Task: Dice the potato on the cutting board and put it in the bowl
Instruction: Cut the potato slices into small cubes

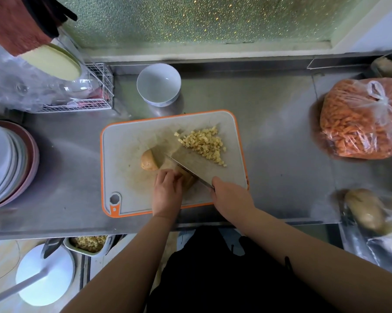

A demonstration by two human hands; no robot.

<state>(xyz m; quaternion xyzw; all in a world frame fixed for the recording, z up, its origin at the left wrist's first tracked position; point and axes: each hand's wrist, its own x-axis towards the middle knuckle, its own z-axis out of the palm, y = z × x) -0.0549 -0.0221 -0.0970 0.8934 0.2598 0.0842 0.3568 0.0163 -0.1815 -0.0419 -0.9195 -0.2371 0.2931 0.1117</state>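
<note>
a stainless steel counter (269, 136) runs below a speckled green wall, and on it lies a grey cutting board (127, 141) with an orange rim. on the board's far right part sits a pile of diced potato (205, 144), small pale cubes heaped together. near the middle of the board lies an uncut potato piece (148, 161), its skin side up, and just right of it the left hand (167, 192) presses down with curled fingers on the potato portion (187, 177) being cut. the right hand (230, 195) is wrapped around the handle of a cleaver (190, 164), whose broad blade slants across the board between the held portion and the diced pile, its edge down against the potato. a white bowl (159, 85) stands on the counter just beyond the board's far edge, with nothing visible inside. at the left a stack of plates (7, 163) sits near a wire rack (100, 89). at the right lies a knotted plastic bag of orange shreds (360, 123), and nearer, whole potatoes in a clear bag (366, 211).
</note>
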